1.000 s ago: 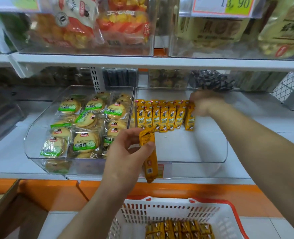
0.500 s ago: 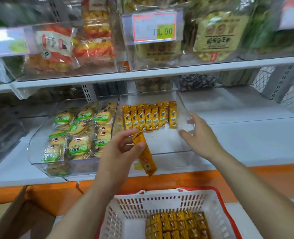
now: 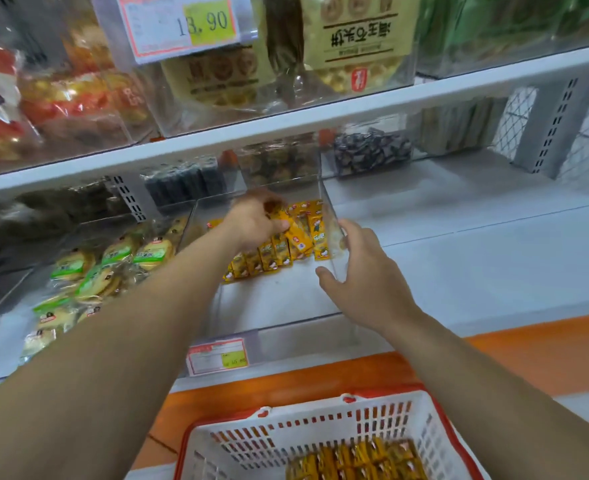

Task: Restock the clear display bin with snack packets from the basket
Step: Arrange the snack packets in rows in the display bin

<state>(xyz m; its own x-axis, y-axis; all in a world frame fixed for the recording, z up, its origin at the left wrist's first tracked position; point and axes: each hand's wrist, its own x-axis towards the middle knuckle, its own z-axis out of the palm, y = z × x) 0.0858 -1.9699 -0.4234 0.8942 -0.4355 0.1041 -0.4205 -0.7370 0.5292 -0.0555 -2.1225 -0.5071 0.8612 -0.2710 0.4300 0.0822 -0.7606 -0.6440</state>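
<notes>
My left hand (image 3: 255, 221) gripped an orange-yellow snack packet (image 3: 298, 237) over the lone back row in the clear plastic display bin (image 3: 286, 323). My right hand (image 3: 365, 285) rested loose-fingered on its right wall. The white slotted plastic basket (image 3: 320, 427) below the bin held loads more.

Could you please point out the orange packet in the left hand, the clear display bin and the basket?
orange packet (image 3: 298, 237): head view, middle of its tilted wrapper.
clear display bin (image 3: 279, 294): head view, bare floor near its front.
basket (image 3: 320, 432): head view, white slotted far wall.

White two-tier shelving (image 3: 459, 244); grey perforated uprights (image 3: 559, 126); wire mesh panel (image 3: 514, 112) at right; orange strip (image 3: 545, 348) along lower edge.
</notes>
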